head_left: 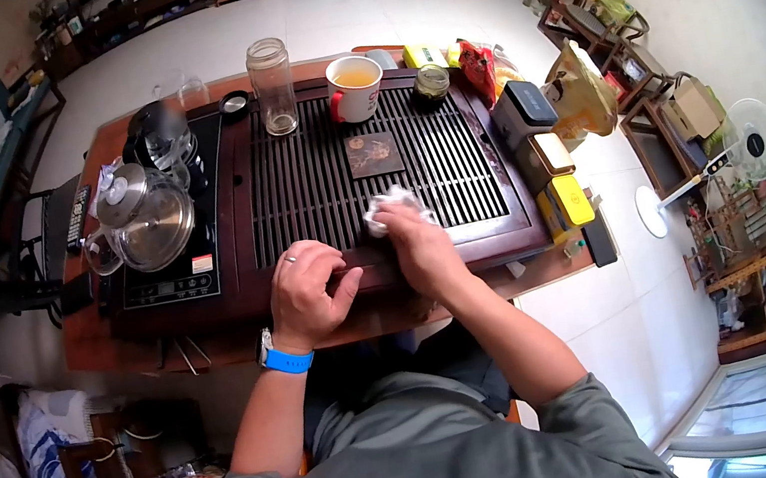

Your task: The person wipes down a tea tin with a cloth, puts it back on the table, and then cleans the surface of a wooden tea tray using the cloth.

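Observation:
My right hand (420,245) presses a crumpled white tissue (397,210) onto the front slats of the dark wooden tea tray (294,193), its fingers closed round it. To its left, my left hand (312,286) rests on the tray's front edge with fingers curled and the thumb apart; nothing shows in it. A square dark coaster (373,155) lies on the slats beyond the tissue. Behind the coaster stand a white mug (355,92) of yellowish liquid with a red handle, an open glass bottle (274,90) and a small glass jar (431,83).
At the left, a glass kettle (147,223) sits on a black induction cooker (173,288). Several boxes, one a yellow box (567,201), line the tray's right side. A gold bag (580,95) stands beyond them. A round black lid (234,104) lies by the bottle.

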A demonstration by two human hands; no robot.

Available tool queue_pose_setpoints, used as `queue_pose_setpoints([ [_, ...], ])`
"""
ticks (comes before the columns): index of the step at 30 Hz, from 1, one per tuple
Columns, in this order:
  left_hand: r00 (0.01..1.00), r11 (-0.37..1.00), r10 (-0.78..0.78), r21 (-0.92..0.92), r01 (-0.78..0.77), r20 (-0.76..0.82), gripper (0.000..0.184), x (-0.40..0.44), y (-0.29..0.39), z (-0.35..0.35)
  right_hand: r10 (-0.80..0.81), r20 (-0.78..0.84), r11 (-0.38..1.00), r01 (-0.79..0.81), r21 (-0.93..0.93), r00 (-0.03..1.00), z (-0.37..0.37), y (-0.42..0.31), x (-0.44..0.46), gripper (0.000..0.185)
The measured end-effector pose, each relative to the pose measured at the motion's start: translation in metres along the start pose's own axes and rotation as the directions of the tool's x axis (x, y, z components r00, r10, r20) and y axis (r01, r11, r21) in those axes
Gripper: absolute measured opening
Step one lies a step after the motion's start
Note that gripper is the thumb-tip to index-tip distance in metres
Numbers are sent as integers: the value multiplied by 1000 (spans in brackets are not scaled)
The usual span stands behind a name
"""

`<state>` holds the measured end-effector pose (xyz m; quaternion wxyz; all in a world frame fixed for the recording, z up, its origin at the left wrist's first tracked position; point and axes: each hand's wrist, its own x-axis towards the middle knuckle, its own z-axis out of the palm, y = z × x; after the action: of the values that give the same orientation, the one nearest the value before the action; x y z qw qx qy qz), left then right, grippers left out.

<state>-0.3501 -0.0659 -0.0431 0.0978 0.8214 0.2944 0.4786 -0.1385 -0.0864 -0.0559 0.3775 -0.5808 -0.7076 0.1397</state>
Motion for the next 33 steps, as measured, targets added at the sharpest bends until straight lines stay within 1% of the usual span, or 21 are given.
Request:
queue_pose_setpoints([
  [2, 999, 999, -22, -45, 20, -46, 21, -1, -3, 1, -36, 81, 985, 22, 169, 996, 3, -16, 1, 26],
  [3, 999, 999, -35, -34, 33, -40, 22, -1, -2, -1, -139, 63, 979, 127, 161, 988, 7, -22, 1, 27],
  [4, 995, 995, -93, -45, 91, -46, 27, -4, -2, -1, -242, 46, 961, 233, 151, 969, 7, -30, 1, 28],
  [5, 991, 993, -106, -64, 101, -82, 29, -2, 0, -2, -287, 40, 952, 281, 123, 957, 0, -39, 0, 30],
  [7, 978, 985, -157, -95, 144, -137, 38, -4, 2, -3, -259, 42, 965, 256, 61, 965, -15, -32, -5, 31],
  [8, 986, 988, -139, -79, 132, -89, 40, -2, 4, -3, -247, 47, 969, 246, 31, 968, -24, -26, -8, 31],
  [9, 991, 990, -126, -63, 123, -39, 42, 1, 8, -2, -150, -32, 984, 152, 92, 988, -27, -16, -11, 32],
  [10, 993, 992, -115, -49, 116, 11, 44, 4, 13, 0, -94, -90, 990, 102, 93, 992, -40, -15, -12, 29],
  [11, 988, 996, -85, -27, 89, 130, 49, 6, 17, 3, -60, -141, 998, 64, 20, 988, -45, -4, -13, 24],
  [12, 975, 999, -52, 27, 47, 217, 56, 7, 21, 10, 22, -187, 1000, -22, 4, 982, -54, -5, -14, 19],
  [13, 949, 989, -62, 148, 16, 309, 61, 5, 25, 19, 33, -230, 999, -42, -33, 973, -58, 9, -15, 18],
  [14, 915, 964, -81, 263, -29, 396, 66, 3, 27, 26, -17, -292, 994, -14, -105, 956, -60, 23, -15, 17],
  [16, 902, 950, -126, 313, -11, 413, 73, 3, 30, 36, -7, -351, 981, -61, -184, 936, -64, 46, -19, 15],
  [18, 901, 940, -155, 341, 8, 405, 79, 1, 32, 38, 80, -399, 968, -167, -188, 913, -63, 57, -22, 14],
  [19, 904, 937, -165, 348, 19, 396, 81, 0, 33, 39, 56, -414, 985, -119, -128, 909, -64, 59, -22, 13],
  [23, 898, 924, -192, 382, 29, 397, 85, -4, 32, 34, 29, -407, 972, -121, -202, 913, -62, 57, -21, 13],
  [26, 926, 951, -239, 264, 163, 291, 87, 1, 18, 18, 1, -395, 965, -105, -241, 919, -61, 57, -19, 12],
  [27, 930, 941, -264, 278, 191, 257, 89, 9, 12, 5, 1, -391, 966, -103, -239, 920, -60, 58, -19, 12],
  [28, 937, 941, -289, 236, 241, 195, 88, 13, 1, -7, 2, -387, 966, -101, -237, 922, -59, 58, -19, 11],
  [30, 941, 945, -288, 213, 248, 179, 87, 26, -7, -38, 10, -395, 968, -109, -228, 918, -59, 57, -18, 11],
  [33, 932, 945, -220, 300, 130, 289, 84, 13, -11, -53, -2, -392, 964, -103, -246, 920, -60, 54, -17, 10],
])
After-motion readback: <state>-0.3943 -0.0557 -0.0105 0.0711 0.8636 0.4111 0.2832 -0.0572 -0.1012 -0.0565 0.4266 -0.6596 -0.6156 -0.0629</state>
